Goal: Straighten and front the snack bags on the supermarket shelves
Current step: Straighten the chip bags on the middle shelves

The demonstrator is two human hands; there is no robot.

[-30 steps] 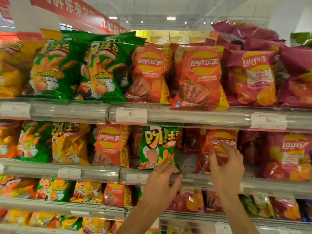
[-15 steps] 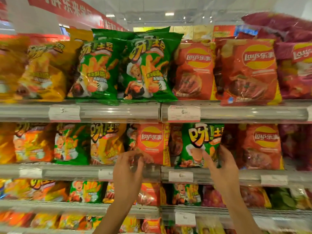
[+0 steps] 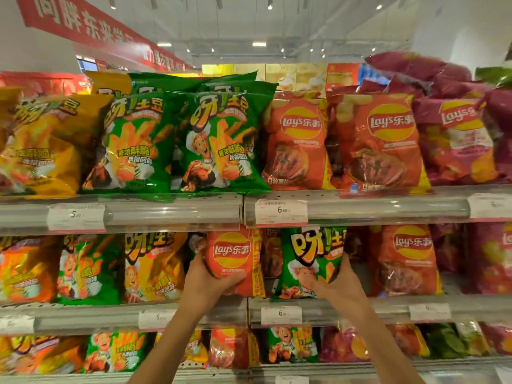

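Note:
On the middle shelf (image 3: pixel 346 311) my left hand (image 3: pixel 206 284) grips the lower left of an orange-red Lay's bag (image 3: pixel 232 253), which leans a little to the left. Beside it stands a green potato-stick bag (image 3: pixel 311 259); my right hand (image 3: pixel 339 285) clasps its lower right edge, thumb on the front. Both bags stand at the shelf's front edge, with a darker bag half hidden between them. Another orange-red Lay's bag (image 3: pixel 407 259) stands to the right of my right hand.
The top shelf (image 3: pixel 171 210) carries yellow, green, orange-red and purple bags in rows. Price tags (image 3: pixel 281 213) line the clear rail fronts. More small bags fill the lower shelf (image 3: pixel 332 367). A red banner (image 3: pixel 91 26) hangs overhead at the left.
The view has shifted left and closer. My left hand rose from the rail and took hold of the orange-red Lay's bag; my right hand moved from the right-hand Lay's bag to the green bag.

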